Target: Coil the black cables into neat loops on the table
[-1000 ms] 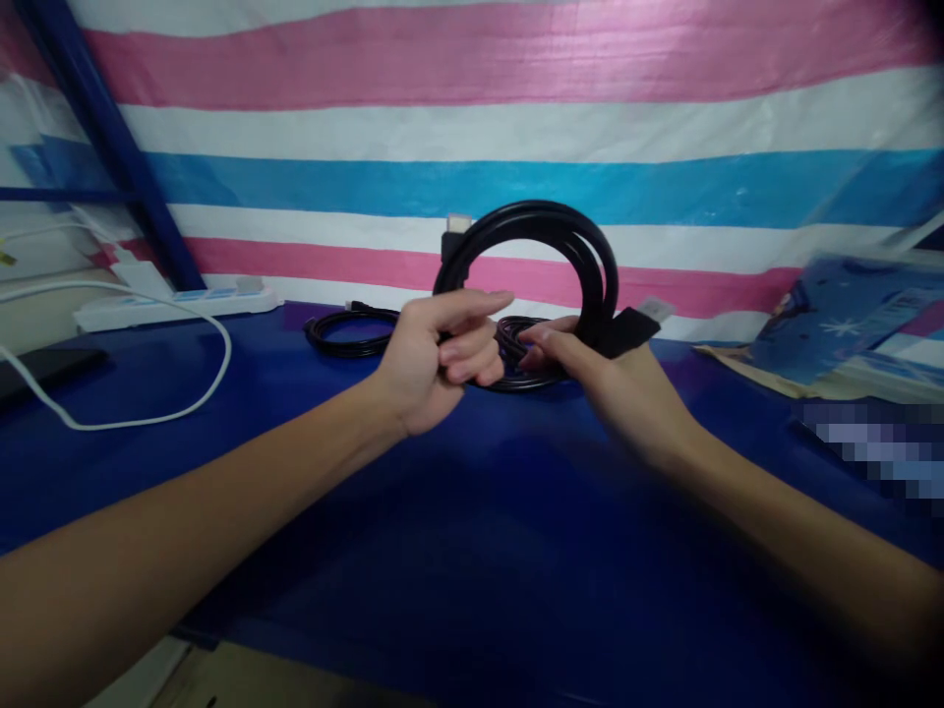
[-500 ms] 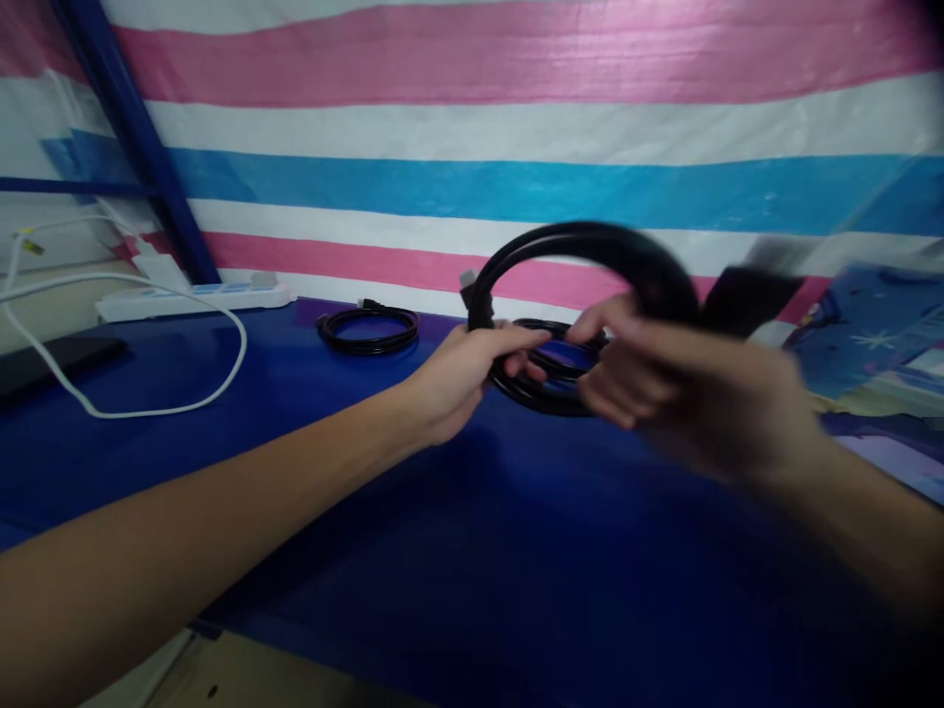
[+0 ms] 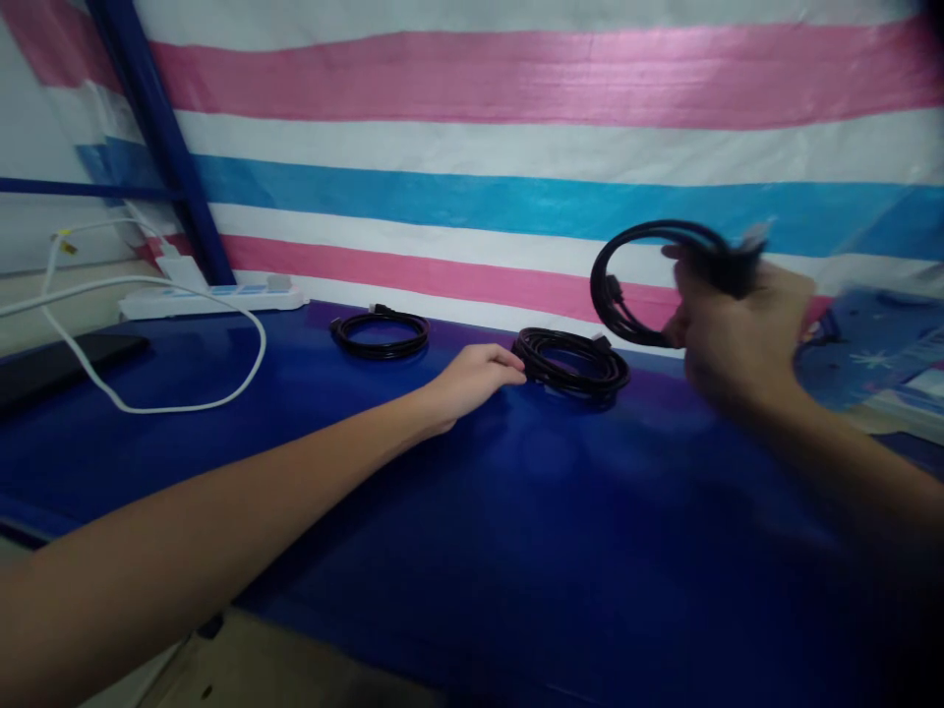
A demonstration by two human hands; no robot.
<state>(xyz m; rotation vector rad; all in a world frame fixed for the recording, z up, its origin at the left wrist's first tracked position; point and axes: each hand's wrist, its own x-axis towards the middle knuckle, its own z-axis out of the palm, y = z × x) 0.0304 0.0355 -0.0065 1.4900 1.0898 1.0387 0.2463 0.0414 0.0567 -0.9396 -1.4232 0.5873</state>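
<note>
My right hand point(image 3: 744, 324) is closed around a coiled black cable point(image 3: 601, 280), holding it up off the table at the right. One plug point(image 3: 614, 289) hangs inside the loop, and a blurred silver-tipped end sticks out above the knuckles. A second coiled black cable point(image 3: 567, 379) lies flat on the blue table. At that coil's left edge, my left hand point(image 3: 476, 382) has its fingers pressed together on the cable. Further left lies a third coiled black cable point(image 3: 383, 351), apart from both hands.
A white power strip point(image 3: 213, 301) with a plugged-in charger point(image 3: 181, 270) stands at the back left. Its white cord point(image 3: 184, 408) loops over the blue table point(image 3: 516, 551). A dark flat object point(image 3: 74, 364) lies far left. Striped sheeting point(image 3: 479, 147) hangs behind; a blue patterned package point(image 3: 870, 344) is at right.
My right hand has carried the cable coil up and right, out of my left hand. My left hand has moved slightly down to the coil on the table. The view has shifted a little.
</note>
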